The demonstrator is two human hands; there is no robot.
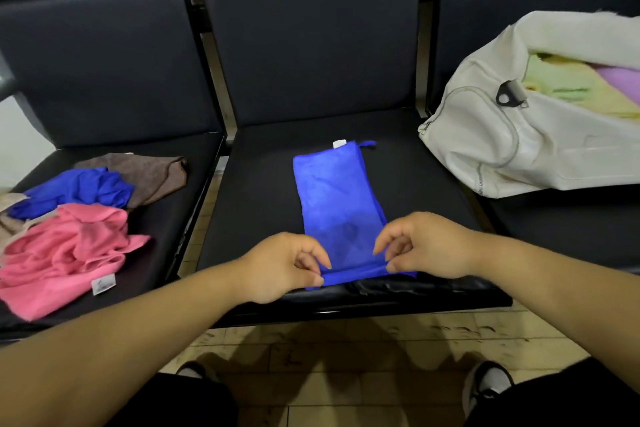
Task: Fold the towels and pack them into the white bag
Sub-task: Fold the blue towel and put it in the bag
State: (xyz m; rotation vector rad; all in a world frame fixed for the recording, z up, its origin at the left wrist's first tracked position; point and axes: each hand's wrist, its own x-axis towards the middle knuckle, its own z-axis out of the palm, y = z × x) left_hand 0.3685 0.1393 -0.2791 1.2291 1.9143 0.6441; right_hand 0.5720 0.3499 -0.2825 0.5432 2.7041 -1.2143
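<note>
Centrally, blk seat [263,205] w/ blue towel [339,198]

1. Centre: bare black seat [259,191] lies open either side of the folded blue towel [339,198].
2. Lower left: a heap of loose towels [69,246] covers the left seat.
3. Right edge: the white bag [502,149] fills that seat, its mouth open.

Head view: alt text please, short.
The left hand and right hand pinch the near corners of a bright blue towel folded into a long strip on a black padded seat. An open white bag holding pastel towels sits to its right; a pile of crumpled pink, blue and brown towels lies to its left.
</note>
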